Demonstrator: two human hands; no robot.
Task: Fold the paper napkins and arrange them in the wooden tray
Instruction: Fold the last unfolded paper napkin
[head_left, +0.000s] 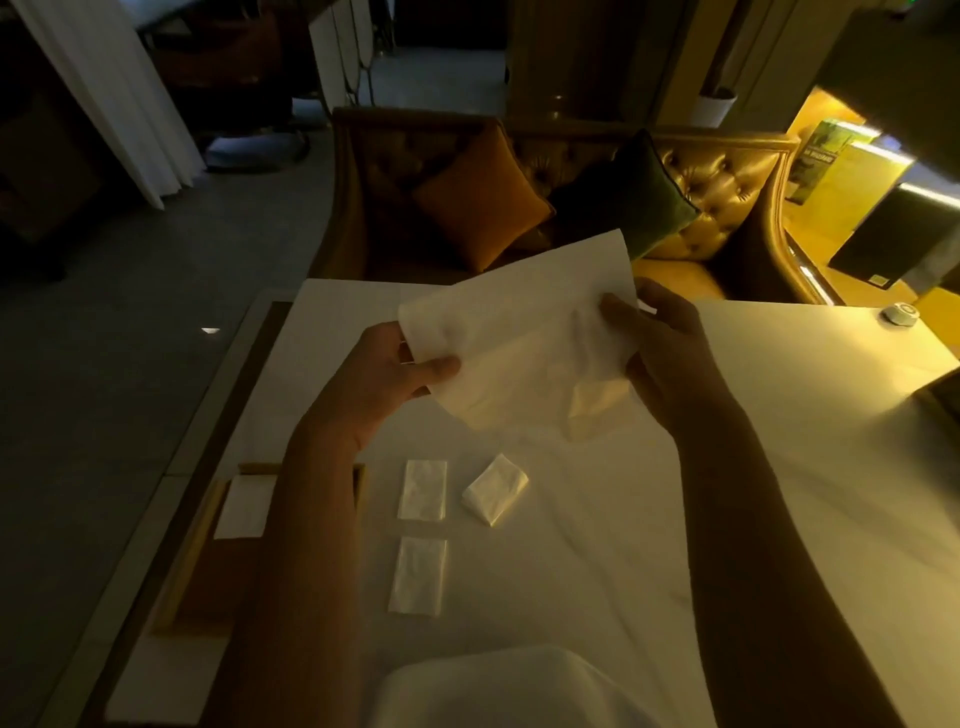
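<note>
- Nearest the viewer, a pale rounded mass (498, 686) is seen at the bottom edge; whether it is a stock of unfolded napkins cannot be told.
- On the worktop (779, 467), three folded napkins are laid out but not yet trayed: a near rectangle (418, 576), a farther rectangle (422, 489) and, just beside it to the right, a tilted, less regular fold (495, 489).
- To the left, the wooden tray (179, 571) is partly hidden by the left forearm; one folded napkin (243, 506) appears to lie in its far end, so the arranging is judged barely begun.
- Above the worktop, an open napkin (519, 332) is held spread in the air between both hands, unfolded as yet.
- Its left edge is pinched by the left hand (395, 374), thumb over the sheet; its right edge is gripped by the closed fingers (623, 312) of the right hand (670, 358).
- Left to do, by this reckoning: folding this sheet and moving the three loose folds into the tray.
</note>
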